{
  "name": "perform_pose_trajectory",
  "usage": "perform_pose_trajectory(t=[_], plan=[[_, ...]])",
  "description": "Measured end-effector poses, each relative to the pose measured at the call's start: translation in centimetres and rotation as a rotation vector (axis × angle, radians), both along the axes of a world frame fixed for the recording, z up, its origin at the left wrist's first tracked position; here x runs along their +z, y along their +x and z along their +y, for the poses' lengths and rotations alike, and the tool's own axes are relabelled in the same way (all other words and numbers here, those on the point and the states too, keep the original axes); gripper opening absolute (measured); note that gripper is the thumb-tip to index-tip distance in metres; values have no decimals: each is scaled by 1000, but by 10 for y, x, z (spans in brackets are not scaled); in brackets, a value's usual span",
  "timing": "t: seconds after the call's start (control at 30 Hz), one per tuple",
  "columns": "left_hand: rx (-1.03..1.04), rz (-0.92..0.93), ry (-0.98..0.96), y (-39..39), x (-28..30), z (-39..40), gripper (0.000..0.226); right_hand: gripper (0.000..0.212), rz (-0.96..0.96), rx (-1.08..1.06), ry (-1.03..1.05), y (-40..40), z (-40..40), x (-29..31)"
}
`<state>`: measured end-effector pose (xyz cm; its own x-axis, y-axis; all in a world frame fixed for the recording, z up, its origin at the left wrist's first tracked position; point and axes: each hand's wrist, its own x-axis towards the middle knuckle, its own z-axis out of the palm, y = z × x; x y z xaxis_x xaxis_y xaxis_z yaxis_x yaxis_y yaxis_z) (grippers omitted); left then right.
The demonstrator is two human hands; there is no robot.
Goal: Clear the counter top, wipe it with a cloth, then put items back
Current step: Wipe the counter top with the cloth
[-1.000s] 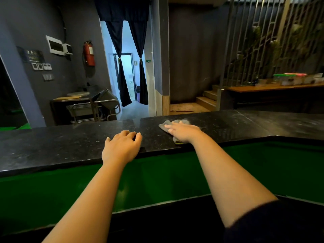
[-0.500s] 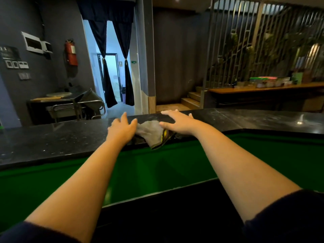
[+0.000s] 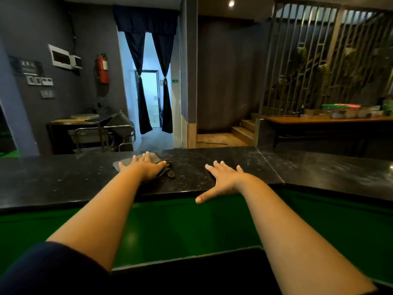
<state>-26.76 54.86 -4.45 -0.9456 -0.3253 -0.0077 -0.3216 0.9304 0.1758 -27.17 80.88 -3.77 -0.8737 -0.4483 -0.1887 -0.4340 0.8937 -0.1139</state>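
The grey cloth (image 3: 136, 163) lies on the black counter top (image 3: 63, 179) near its far edge. Our left hand (image 3: 144, 169) presses it flat with straight fingers, likely to drag it in wiping. Our right hand (image 3: 225, 179) rests spread and empty by the near edge, thumb over the lip, probably as a brace. Open stone stretches left and right; a seam (image 3: 270, 165) crosses to the right.

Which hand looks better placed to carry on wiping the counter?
The left hand: it lies flat on the cloth, pressing it to the counter. The right hand rests bare on the counter, apart from the cloth.
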Motion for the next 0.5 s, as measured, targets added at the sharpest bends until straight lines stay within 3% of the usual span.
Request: perform_pose_trajectory(t=[0.3, 0.5], plan=[[-7, -55, -26, -98, 7, -5, 62, 142, 102, 4, -66, -3, 2, -15], [-412, -64, -13, -91, 7, 53, 54, 146, 99, 1, -76, 2, 2, -11]])
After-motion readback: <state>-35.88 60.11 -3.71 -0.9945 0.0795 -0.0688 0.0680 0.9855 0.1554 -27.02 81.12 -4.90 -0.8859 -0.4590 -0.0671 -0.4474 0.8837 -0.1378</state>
